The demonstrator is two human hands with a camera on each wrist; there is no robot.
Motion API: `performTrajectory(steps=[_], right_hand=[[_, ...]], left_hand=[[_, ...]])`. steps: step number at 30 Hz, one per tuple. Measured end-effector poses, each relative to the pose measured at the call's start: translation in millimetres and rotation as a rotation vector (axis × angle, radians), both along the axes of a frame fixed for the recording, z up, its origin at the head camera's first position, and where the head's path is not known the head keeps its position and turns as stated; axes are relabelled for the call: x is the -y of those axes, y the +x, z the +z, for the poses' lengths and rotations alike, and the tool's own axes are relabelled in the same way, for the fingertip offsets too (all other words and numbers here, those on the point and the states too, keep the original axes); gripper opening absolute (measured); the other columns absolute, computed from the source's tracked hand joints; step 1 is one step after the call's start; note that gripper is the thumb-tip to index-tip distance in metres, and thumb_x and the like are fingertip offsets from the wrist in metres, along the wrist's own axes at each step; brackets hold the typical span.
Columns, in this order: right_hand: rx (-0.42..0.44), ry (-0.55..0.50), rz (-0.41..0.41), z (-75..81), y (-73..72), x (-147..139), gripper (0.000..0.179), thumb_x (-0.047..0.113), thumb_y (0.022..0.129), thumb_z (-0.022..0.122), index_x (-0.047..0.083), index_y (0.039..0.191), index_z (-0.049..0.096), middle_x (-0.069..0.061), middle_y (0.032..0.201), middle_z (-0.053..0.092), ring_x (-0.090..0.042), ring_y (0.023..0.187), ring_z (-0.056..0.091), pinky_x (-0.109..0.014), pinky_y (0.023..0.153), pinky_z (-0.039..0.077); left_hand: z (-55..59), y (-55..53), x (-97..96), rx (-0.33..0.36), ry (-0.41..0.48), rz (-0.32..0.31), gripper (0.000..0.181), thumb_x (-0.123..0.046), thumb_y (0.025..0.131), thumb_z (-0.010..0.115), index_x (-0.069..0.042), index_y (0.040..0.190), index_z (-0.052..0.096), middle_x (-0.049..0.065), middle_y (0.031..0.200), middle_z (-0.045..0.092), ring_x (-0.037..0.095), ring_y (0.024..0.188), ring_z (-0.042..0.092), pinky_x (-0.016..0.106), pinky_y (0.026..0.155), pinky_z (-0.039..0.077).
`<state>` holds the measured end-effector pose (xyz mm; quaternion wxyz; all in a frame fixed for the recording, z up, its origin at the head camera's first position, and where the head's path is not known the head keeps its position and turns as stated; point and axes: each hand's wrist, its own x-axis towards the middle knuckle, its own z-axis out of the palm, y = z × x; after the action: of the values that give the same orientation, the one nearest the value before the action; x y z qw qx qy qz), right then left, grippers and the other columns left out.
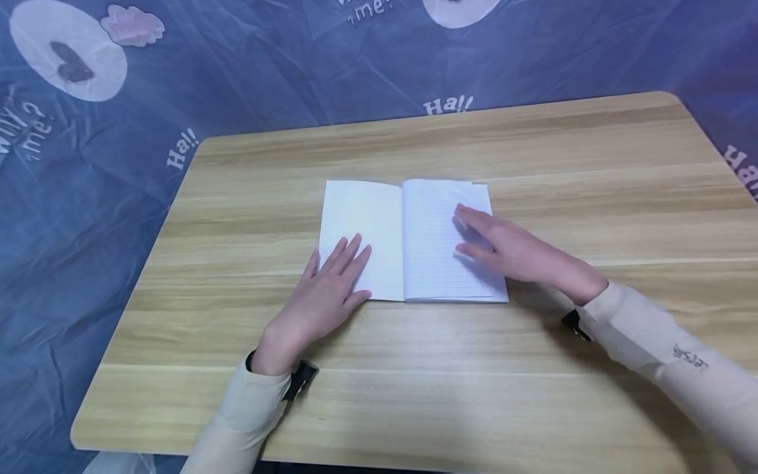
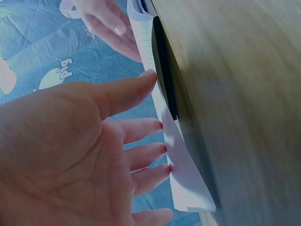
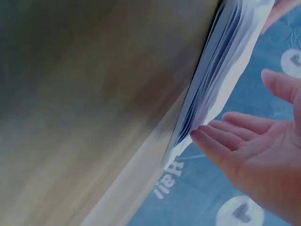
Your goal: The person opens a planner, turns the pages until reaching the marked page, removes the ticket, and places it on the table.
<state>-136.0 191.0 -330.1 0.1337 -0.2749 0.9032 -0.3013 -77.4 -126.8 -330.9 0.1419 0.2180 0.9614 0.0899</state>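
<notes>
An open notebook [image 1: 438,243] lies on the wooden table, with a blank left side and a lined right page. My left hand [image 1: 328,293] rests spread on the lower left of the blank side, and its fingertips touch the paper in the left wrist view. Over the right page is my right hand [image 1: 512,247], fingers fairly straight, thumb apart, casting a shadow on the lines. In the right wrist view the fingertips meet the outer edge of the page stack [image 3: 211,80]. Neither hand grips the notebook.
The wooden table [image 1: 414,395] has rounded corners. Behind it and to its sides hangs a blue cloth [image 1: 266,66] with white lettering and round patterns. A black strap [image 1: 301,380] circles the left wrist, and another black strap [image 1: 576,325] shows at the right cuff.
</notes>
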Motion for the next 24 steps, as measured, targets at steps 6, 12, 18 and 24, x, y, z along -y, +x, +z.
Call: performTrajectory(steps=[6,12,18,24], right_hand=[[0.148,-0.086,-0.151,0.4,-23.0,-8,0.065,0.026,0.103,0.053,-0.008,0.151,0.024,-0.029,0.153,0.028,-0.041,0.140,0.030,-0.053,0.113,0.026],[0.311,-0.275,-0.270,0.3,-29.5,-15,0.065,0.021,0.102,0.054,-0.006,0.153,0.022,-0.024,0.156,0.026,-0.037,0.142,0.030,-0.048,0.114,0.027],[0.321,-0.366,-0.294,3.3,-26.5,-16,0.059,0.017,0.102,0.053,-0.005,0.151,0.028,-0.021,0.155,0.031,-0.034,0.139,0.036,-0.045,0.113,0.030],[0.281,-0.510,-0.323,11.6,-18.5,-11,0.054,0.022,0.103,0.053,0.001,0.150,0.037,-0.015,0.153,0.039,-0.026,0.137,0.040,-0.021,0.103,0.041]], left_hand=[[0.9,-0.1,0.4,0.006,-0.002,0.000,0.067,-0.039,0.103,0.049,-0.015,0.158,0.019,0.003,0.164,0.004,0.021,0.150,0.000,0.055,0.117,0.001],[1.6,-0.2,-0.5,0.015,0.004,-0.006,0.067,-0.039,0.103,0.049,-0.015,0.158,0.019,0.003,0.164,0.004,0.021,0.150,0.000,0.056,0.117,0.002],[0.6,-0.7,-0.1,0.012,0.009,-0.005,0.068,-0.039,0.103,0.049,-0.015,0.158,0.019,0.003,0.164,0.004,0.021,0.150,0.000,0.055,0.117,0.002],[0.3,0.1,1.2,0.015,0.031,0.000,0.068,-0.038,0.102,0.050,-0.016,0.158,0.019,0.002,0.164,0.004,0.021,0.150,0.000,0.055,0.117,0.002]])
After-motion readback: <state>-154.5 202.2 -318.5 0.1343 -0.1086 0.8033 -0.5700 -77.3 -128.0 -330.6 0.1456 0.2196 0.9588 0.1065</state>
